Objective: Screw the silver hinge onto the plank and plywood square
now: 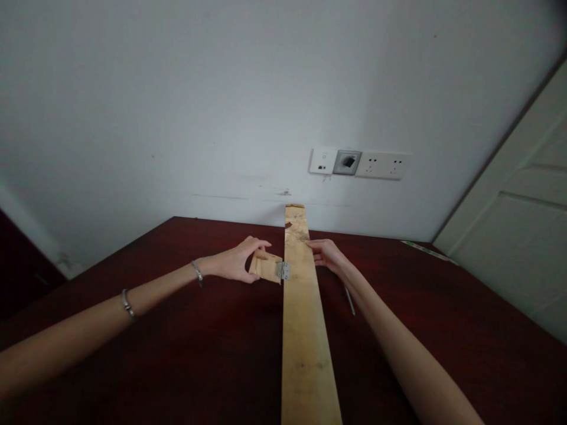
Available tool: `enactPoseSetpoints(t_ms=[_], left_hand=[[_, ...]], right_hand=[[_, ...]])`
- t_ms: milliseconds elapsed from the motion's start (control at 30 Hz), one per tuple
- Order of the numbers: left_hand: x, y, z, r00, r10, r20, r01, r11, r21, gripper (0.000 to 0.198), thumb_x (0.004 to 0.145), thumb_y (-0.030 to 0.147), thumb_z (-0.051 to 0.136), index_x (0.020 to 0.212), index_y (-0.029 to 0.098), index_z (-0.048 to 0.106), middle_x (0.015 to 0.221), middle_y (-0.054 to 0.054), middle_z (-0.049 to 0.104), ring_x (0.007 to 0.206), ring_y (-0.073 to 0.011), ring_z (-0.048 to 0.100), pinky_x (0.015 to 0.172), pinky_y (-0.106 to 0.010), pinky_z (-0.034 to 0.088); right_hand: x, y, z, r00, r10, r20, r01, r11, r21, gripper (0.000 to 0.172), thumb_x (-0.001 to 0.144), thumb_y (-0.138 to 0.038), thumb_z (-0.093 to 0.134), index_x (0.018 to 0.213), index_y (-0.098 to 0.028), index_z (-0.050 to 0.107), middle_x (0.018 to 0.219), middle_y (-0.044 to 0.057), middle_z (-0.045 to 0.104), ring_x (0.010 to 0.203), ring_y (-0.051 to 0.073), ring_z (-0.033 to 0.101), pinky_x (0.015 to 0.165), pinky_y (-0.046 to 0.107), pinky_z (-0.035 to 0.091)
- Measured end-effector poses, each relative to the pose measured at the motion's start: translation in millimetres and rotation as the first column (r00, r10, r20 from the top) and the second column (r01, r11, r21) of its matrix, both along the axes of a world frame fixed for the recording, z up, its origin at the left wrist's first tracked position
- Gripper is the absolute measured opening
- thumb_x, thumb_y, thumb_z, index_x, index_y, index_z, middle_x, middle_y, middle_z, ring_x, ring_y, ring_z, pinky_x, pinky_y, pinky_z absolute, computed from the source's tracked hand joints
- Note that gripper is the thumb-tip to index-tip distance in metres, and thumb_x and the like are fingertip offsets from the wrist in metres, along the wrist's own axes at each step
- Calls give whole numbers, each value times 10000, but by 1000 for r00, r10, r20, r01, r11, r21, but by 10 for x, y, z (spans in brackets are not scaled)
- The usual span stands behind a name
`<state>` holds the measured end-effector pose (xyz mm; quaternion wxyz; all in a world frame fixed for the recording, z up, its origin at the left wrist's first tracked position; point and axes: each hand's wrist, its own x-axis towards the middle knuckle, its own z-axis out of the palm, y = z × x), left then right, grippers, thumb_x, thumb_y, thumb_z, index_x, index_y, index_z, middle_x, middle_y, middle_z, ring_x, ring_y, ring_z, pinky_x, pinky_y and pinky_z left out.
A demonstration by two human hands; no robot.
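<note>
A long wooden board (305, 330) runs from the near edge of the view toward the wall. On its left edge a small metal hinge (284, 271) joins it to a short wooden block (267, 267). My left hand (239, 260) grips that block between thumb and fingers, at its left end. At the board's right edge is my right hand (330, 255), its fingertips touching the wood and partly hidden behind it. A thin grey rod (349, 300) lies on the table beside my right forearm.
The dark red tabletop (199, 354) meets a white wall (177, 106). Sockets and a switch (383, 166) are set in the wall beyond the board. A narrow patterned strip (429, 252) lies near the back right edge, by a white panelled door (527, 236).
</note>
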<state>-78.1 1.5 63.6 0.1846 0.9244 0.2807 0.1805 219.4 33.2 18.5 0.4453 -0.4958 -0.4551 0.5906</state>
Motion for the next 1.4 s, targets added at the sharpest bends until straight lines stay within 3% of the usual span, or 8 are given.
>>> enactPoseSetpoints(t_ms=[200, 433, 567, 767, 933, 1067, 1233, 1400], left_hand=[[249, -37, 261, 996, -14, 86, 16, 1000, -16, 771, 684, 288, 699, 1360, 208, 339, 1298, -118, 458, 1197, -270, 464, 1053, -459, 352], [821, -147, 109, 986, -10, 169, 25, 996, -85, 896, 690, 283, 680, 1443, 195, 201, 1338, -159, 445, 1231, -307, 443, 1035, -488, 357], [1038, -184, 34, 1000, 11, -1, -11, 999, 40, 967, 651, 278, 688, 1459, 160, 169, 1344, -193, 431, 1227, -365, 418, 1007, -514, 350], [1053, -182, 122, 965, -25, -262, 57, 991, 117, 973, 717, 372, 681, 1493, 156, 136, 1290, -195, 508, 1188, -364, 449, 987, -489, 329], [1043, -123, 175, 958, -68, -280, 99, 991, 96, 878, 723, 440, 700, 1452, 154, 303, 1289, -191, 536, 1178, -363, 471, 975, -459, 341], [1051, -4, 306, 966, -185, -179, 190, 982, 15, 788, 765, 416, 667, 1444, 206, 327, 1305, -130, 545, 1154, -296, 514, 969, -400, 378], [1074, 25, 486, 969, -189, -161, 207, 973, 105, 559, 765, 374, 671, 1270, 183, 528, 1225, -117, 577, 1138, -277, 515, 1000, -392, 371], [1178, -116, 341, 945, -166, -283, 232, 947, 220, 565, 705, 422, 728, 1186, 164, 580, 1253, -141, 566, 1156, -323, 501, 979, -419, 391]], right_hand=[[-50, -50, 47, 1000, 3, -5, -3, 1000, 3, 179, 796, -202, 593, 909, -91, 676, 630, 67, 706, 455, 141, 620, 469, 243, 526], [-40, -45, 15, 999, 25, -22, -25, 999, 29, 152, 777, -220, 603, 842, -102, 673, 617, 57, 691, 460, 138, 619, 469, 238, 522], [-25, -15, -19, 999, 25, -29, -24, 998, 50, 114, 741, -193, 611, 794, -108, 663, 599, 51, 678, 453, 130, 611, 463, 227, 516], [-60, -13, -15, 999, 34, -34, -32, 997, 67, 110, 723, -179, 599, 781, -103, 653, 590, 58, 679, 414, 120, 587, 419, 209, 486], [-68, -5, -38, 999, 37, -31, -35, 997, 64, 134, 747, -236, 609, 746, -105, 641, 545, 53, 655, 396, 117, 571, 411, 209, 481], [-67, -6, -39, 999, 39, -27, -37, 997, 71, 115, 719, -191, 604, 776, -107, 659, 566, 53, 664, 413, 127, 589, 432, 223, 501], [-76, -20, -13, 999, 23, -27, -21, 996, 85, 123, 702, -202, 610, 760, -112, 670, 575, 58, 670, 423, 122, 585, 439, 222, 501], [-102, -49, 22, 999, 35, -26, -31, 993, 115, 195, 617, -125, 580, 761, -108, 710, 625, 48, 698, 470, 112, 587, 427, 186, 460]])
